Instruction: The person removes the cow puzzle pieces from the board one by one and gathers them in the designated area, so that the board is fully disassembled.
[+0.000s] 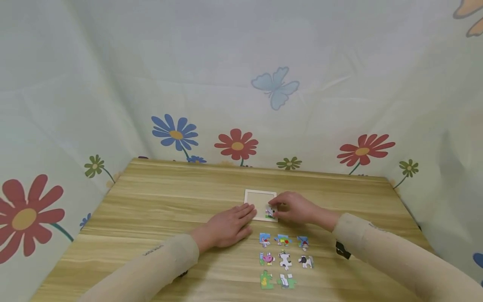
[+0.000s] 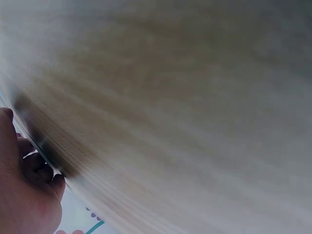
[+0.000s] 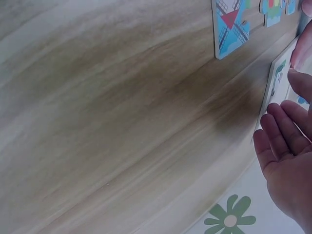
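Observation:
My left hand [image 1: 229, 225] lies flat on the table with its fingertips on the left edge of a small white puzzle frame [image 1: 260, 191]. In the frame's lower right corner is a jigsaw piece [image 1: 269, 212] with white, black and green on it. The thumb and index finger of my right hand [image 1: 296, 207] are at the edges of this piece, pinching it. In the right wrist view, the other fingers of the right hand [image 3: 287, 146] are bent loosely beside the frame. The left wrist view shows only part of the left hand [image 2: 29, 185] at its lower left.
Several loose jigsaw pieces lie in rows below the frame, among them a pink one [image 1: 266, 259], a windmill one [image 1: 303, 242] and a green one with a yellow chick [image 1: 266, 280]. The wooden table [image 1: 170, 188] ends at a flowered cloth wall [image 1: 203, 84].

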Demonstrator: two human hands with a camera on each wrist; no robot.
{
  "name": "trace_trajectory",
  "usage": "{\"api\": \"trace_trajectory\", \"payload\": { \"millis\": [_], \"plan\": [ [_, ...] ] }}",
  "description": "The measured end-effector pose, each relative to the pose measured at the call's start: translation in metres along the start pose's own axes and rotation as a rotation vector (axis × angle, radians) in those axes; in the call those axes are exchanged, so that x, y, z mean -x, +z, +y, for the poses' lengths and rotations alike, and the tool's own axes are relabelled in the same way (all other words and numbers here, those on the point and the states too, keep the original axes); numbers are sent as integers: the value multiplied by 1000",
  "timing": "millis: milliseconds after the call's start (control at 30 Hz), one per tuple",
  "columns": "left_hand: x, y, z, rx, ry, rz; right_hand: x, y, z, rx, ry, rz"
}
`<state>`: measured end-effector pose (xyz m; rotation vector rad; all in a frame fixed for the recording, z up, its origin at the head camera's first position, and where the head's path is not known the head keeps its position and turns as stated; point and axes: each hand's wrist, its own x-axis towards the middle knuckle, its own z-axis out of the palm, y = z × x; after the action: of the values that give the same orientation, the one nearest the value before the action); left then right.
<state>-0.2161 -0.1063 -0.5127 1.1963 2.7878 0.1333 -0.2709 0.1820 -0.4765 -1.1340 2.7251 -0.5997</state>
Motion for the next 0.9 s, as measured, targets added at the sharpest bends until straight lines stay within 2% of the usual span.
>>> {"api": "trace_trajectory", "payload": {
  "millis": [267, 467, 900],
  "plan": [
    [1, -3, 1, 7, 3, 1, -4, 1, 0, -57, 3, -18],
    [1, -3, 2, 13, -1, -2, -7, 3, 1, -151, 80, -16],
    [-1, 0, 1, 10, -5, 1, -15, 6, 7, -287, 174, -37]
  ]
}}
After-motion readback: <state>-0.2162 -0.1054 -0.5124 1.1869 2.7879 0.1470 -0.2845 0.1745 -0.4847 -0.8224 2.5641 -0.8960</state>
